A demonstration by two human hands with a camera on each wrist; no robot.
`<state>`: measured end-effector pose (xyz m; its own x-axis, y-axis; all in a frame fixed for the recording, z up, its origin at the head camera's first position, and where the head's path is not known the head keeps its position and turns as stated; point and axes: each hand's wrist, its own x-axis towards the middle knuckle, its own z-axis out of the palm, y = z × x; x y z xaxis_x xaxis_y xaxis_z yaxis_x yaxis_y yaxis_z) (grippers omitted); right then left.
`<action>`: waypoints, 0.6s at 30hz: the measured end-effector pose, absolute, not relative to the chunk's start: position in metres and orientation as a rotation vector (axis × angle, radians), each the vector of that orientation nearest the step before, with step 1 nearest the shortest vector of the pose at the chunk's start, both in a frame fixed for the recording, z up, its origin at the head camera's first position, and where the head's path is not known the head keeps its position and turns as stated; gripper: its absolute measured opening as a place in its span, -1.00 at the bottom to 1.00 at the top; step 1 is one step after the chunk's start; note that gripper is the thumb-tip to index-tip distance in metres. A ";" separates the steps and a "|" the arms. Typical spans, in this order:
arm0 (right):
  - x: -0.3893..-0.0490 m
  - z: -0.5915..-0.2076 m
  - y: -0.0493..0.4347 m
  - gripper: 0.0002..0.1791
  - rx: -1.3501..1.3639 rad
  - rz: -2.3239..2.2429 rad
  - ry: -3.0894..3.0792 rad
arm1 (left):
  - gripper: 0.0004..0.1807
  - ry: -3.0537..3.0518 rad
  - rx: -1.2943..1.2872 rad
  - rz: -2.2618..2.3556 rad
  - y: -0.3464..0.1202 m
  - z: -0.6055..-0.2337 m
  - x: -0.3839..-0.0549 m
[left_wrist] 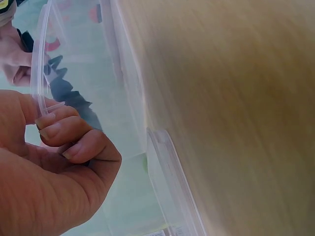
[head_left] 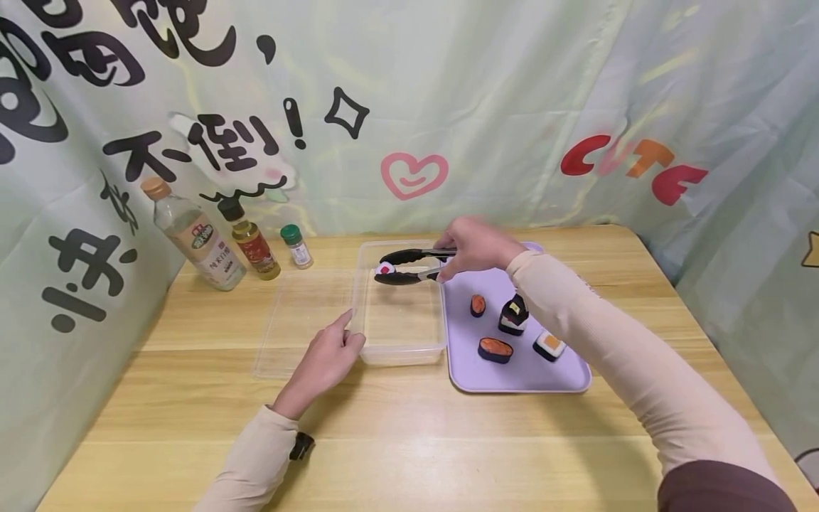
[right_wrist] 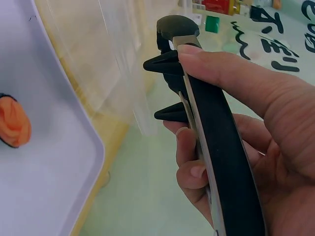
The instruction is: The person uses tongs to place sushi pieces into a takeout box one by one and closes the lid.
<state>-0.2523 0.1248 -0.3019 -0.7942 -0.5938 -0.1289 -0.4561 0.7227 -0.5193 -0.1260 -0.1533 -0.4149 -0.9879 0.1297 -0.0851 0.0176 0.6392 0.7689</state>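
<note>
My right hand (head_left: 476, 245) grips black-tipped tongs (head_left: 404, 279) above the clear plastic container (head_left: 399, 350). Pinched at the tongs' tips is a small white sushi roll (head_left: 384, 269) with a red centre; the right wrist view does not show it clearly. At the container's left side, my left hand (head_left: 329, 359) holds the rim, its fingers curled at the edge in the left wrist view. The lilac tray (head_left: 521, 380) stands right beside the container. On it lie two orange-topped sushi pieces (head_left: 495, 349), a dark-wrapped piece (head_left: 513, 316) and a white one with an orange middle (head_left: 549, 345).
A clear lid (head_left: 275, 348) lies flat on the wooden table (head_left: 409, 455), left of the container. Behind it stand a large bottle (head_left: 198, 242), a smaller oil bottle (head_left: 252, 245) and a green-capped spice jar (head_left: 297, 247). A printed curtain (head_left: 499, 107) hangs behind.
</note>
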 end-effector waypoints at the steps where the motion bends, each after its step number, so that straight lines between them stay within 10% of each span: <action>1: -0.253 -0.303 0.122 -0.37 -0.835 -0.681 2.639 | -0.33 2.725 0.122 1.273 -0.153 -0.415 -0.126; 18: -0.256 -0.316 0.089 -0.78 -0.912 -0.424 2.652 | -0.32 2.727 0.111 1.273 -0.153 -0.415 -0.126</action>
